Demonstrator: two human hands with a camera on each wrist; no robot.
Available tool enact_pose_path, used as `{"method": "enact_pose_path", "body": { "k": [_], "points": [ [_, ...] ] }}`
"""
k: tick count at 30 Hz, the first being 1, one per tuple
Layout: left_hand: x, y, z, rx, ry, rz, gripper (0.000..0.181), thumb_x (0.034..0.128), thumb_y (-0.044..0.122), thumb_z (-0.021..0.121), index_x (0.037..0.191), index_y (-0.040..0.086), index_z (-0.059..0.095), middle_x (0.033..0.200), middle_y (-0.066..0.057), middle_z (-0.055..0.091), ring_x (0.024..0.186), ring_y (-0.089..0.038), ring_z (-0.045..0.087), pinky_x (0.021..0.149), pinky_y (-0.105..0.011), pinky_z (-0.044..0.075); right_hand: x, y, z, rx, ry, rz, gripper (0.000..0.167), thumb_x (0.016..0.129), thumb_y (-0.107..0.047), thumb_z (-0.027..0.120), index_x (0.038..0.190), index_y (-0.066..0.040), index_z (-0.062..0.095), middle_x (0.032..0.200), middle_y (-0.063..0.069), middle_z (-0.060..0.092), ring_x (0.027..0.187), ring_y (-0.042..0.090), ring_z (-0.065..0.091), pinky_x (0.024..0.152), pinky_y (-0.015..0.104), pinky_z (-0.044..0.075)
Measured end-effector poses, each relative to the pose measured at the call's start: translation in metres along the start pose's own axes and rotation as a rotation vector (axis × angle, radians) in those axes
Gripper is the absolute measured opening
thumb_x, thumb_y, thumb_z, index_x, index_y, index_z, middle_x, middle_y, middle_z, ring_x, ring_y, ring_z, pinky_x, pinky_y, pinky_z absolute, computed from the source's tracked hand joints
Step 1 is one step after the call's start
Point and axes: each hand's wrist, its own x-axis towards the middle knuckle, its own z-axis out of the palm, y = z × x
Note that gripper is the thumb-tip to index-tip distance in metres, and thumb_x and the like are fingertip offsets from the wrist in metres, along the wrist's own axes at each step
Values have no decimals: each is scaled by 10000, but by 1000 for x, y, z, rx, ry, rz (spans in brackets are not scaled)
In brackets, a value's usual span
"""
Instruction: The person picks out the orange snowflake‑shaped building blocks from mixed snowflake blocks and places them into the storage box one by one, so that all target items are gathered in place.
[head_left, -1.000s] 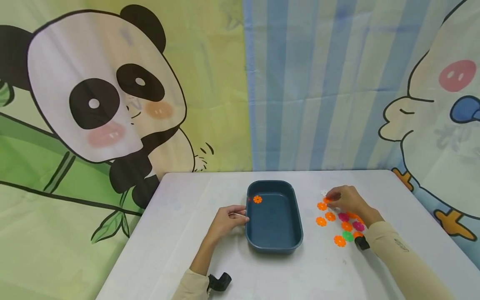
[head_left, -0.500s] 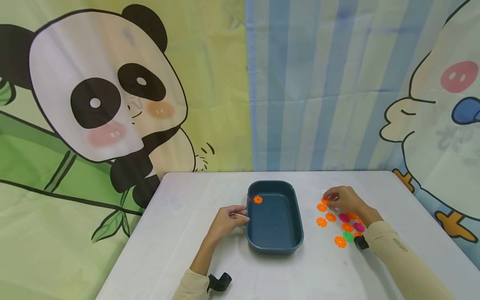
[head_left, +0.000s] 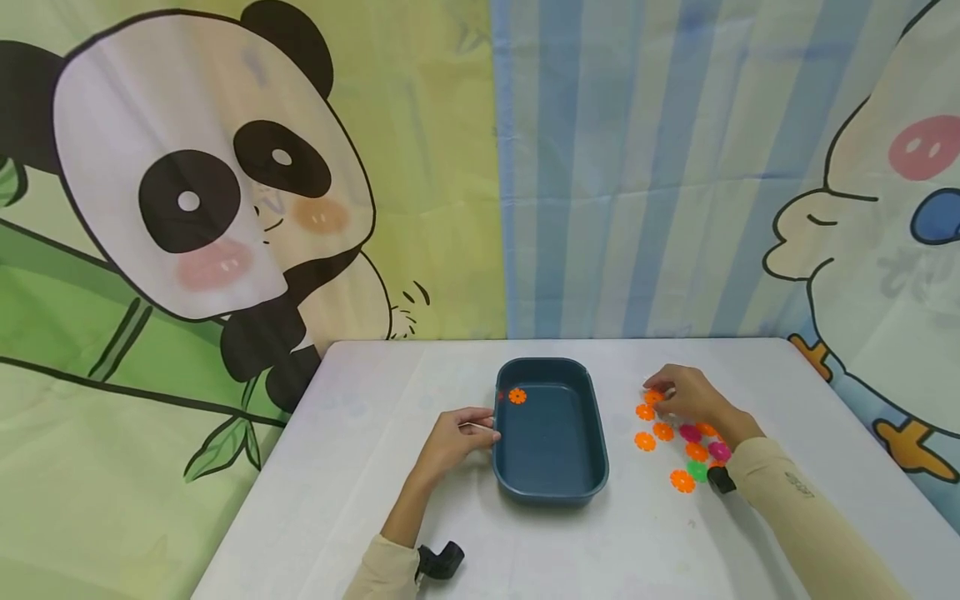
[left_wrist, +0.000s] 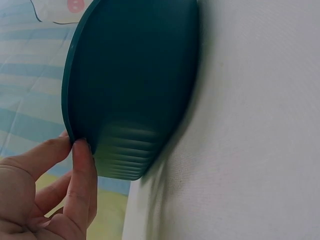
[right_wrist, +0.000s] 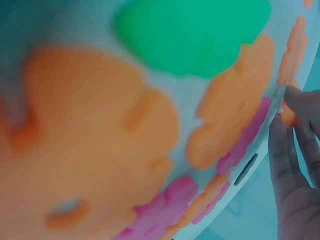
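My left hand pinches the left rim of a dark blue rectangular tray between thumb and fingers; the left wrist view shows the grip on the tray's edge. One orange flower-shaped disc lies in the tray, toward its far left. To the right, my right hand is at the far end of a group of flower-shaped discs. Its thumb and fingertips pinch an orange flower-shaped disc, partly covered by the fingers.
Several orange discs lie flat on the white table, with magenta discs and a green disc among them. Some are under the right wrist. A printed curtain hangs behind the table.
A whitish piece seen earlier beyond the right fingertips is now out of sight. The right hand has barely shifted at the same orange disc. The left hand keeps its hold on the tray.
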Motion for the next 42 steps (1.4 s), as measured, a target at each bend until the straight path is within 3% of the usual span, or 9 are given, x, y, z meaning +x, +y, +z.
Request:
{"method": "enact_pose_path", "body": {
  "k": [7, 14, 19, 23, 30, 42],
  "points": [
    [-1, 1, -1, -7, -7, 4, 504, 801, 185, 815, 1229, -19, 643, 990, -74, 700, 855, -192, 703, 760, -309, 571, -1, -6, -3, -39, -26, -37, 351, 777, -56, 814, 1117, -53, 729, 1041, 66, 671, 928, 262, 615, 819, 409, 571],
    [0, 2, -1, -6, -6, 8, 491, 806, 166, 810, 1232, -13, 644, 988, -71, 697, 859, -189, 702, 762, -308, 570, -1, -11, -5, -37, -65, 12, 397, 776, -82, 821, 1152, -22, 708, 1064, 92, 685, 929, 261, 625, 808, 389, 575],
    [0, 3, -1, 8, 0, 6, 489, 802, 161, 812, 1230, -8, 647, 997, -68, 695, 864, -183, 701, 759, -307, 571, 2, -15, -6, -44, -35, 6, 404, 787, -101, 815, 1158, 9, 696, 1051, 119, 694, 920, 275, 628, 810, 405, 573],
    [0, 3, -1, 18, 1, 3, 481, 800, 156, 813, 1228, 7, 653, 1003, -61, 698, 862, -178, 701, 744, -310, 574, 4, -25, -9, -38, 34, -39, 385, 797, -101, 801, 1147, 22, 699, 1028, 130, 705, 924, 304, 645, 810, 432, 570],
    [0, 2, -1, 13, 3, -2, 462, 799, 164, 813, 1216, 29, 665, 997, -57, 699, 849, -181, 704, 738, -310, 576, 11, -61, -13, 48, 136, -136, 345, 805, -86, 786, 1131, -1, 714, 1052, 139, 710, 957, 335, 685, 797, 445, 574],
    [0, 2, 0, -3, -4, 25, 475, 808, 148, 805, 1229, -7, 650, 1023, -117, 697, 837, -187, 704, 735, -303, 576, 38, -138, -13, 134, 181, -287, 354, 802, -124, 794, 1142, -57, 721, 1105, 116, 699, 969, 296, 693, 777, 424, 582]
  ]
}}
